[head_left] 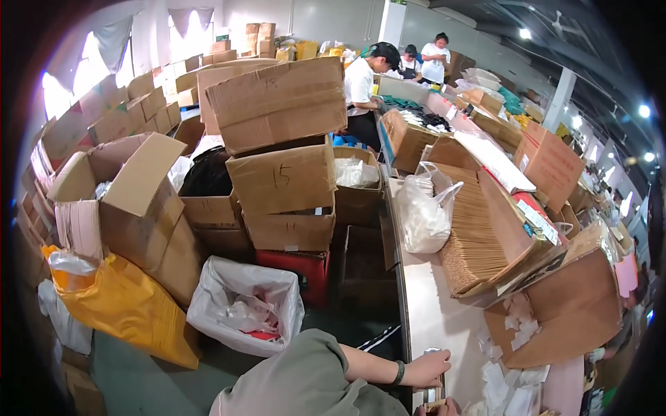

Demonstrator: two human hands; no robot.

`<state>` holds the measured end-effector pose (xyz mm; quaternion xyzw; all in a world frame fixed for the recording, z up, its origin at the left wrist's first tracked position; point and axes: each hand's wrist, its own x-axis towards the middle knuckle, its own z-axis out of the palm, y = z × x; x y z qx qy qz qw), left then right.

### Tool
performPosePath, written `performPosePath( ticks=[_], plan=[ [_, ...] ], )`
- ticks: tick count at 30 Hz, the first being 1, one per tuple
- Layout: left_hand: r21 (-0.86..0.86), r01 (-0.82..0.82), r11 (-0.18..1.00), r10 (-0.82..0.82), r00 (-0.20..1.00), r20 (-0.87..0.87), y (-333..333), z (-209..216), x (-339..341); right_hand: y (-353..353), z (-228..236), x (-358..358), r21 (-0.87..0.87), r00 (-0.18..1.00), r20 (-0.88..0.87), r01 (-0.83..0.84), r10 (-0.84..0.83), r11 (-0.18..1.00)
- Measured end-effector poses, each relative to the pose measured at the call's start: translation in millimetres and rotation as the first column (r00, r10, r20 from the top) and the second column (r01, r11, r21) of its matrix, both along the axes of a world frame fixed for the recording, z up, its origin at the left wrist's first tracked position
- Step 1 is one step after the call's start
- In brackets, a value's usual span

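At the near end of the pale worktable (pixel 430 298), my left hand (pixel 427 367), with a dark band on the wrist, is closed with its fingertips curled down. It rests on a small, narrow tan and silvery piece (pixel 435 395) that I cannot name. Just below, my right hand (pixel 444 407) shows only in part at the lower edge of the picture, its fingers bent around the near end of the same piece. The grip itself is mostly hidden. White paper slips (pixel 496 385) lie loose to the right of both hands.
Farther along the table are a white plastic bag (pixel 424 215) and a carton of stacked brown cardboard sheets (pixel 472 236). An open carton (pixel 562 312) stands at right. A lined waste bin (pixel 243 305), a yellow bag (pixel 125 305) and piled boxes (pixel 277 180) fill the left. Several people work behind.
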<state>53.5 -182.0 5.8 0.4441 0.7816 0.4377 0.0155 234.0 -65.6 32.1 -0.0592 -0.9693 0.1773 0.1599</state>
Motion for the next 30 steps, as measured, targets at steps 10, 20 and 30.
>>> performPosePath(
  ticks=[10, 20, 30],
  plan=[
    [-0.157, 0.072, 0.985, -0.062, 0.996, 0.07, 7, -13, -5, 1, -6, 1, -0.03, 0.999, 0.025, 0.025, -0.024, 0.999],
    [-0.107, 0.058, 0.993, -0.048, 0.994, 0.099, 10, -6, -5, -2, -2, 3, -0.045, 0.995, 0.079, 0.065, -0.061, 0.997],
    [-0.077, 0.081, 0.994, -0.073, 0.992, 0.099, 15, -4, 2, 0, -4, 1, -0.024, 0.997, 0.067, 0.051, -0.05, 0.998]
  ],
)
